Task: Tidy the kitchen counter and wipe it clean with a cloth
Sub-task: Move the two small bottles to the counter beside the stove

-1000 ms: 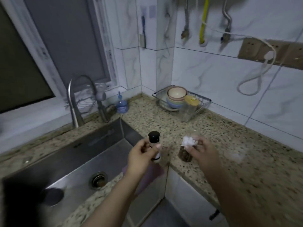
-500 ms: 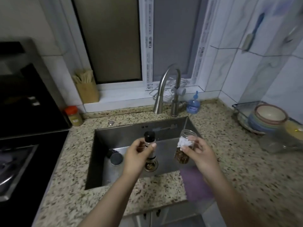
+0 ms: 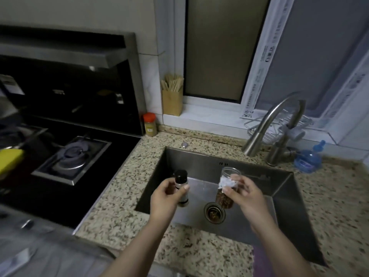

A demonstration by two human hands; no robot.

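Bottle upright in left hand, jar tilted in right hand; fingers curled round each, both above sink. Red-capped jar lies beyond sink's left corner; left hand nearer.

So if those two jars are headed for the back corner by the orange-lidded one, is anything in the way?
Nothing visible blocks them. The left hand holds the black-capped bottle and the right hand the glass jar, both above the sink. The counter strip leading to the orange-lidded jar looks bare.
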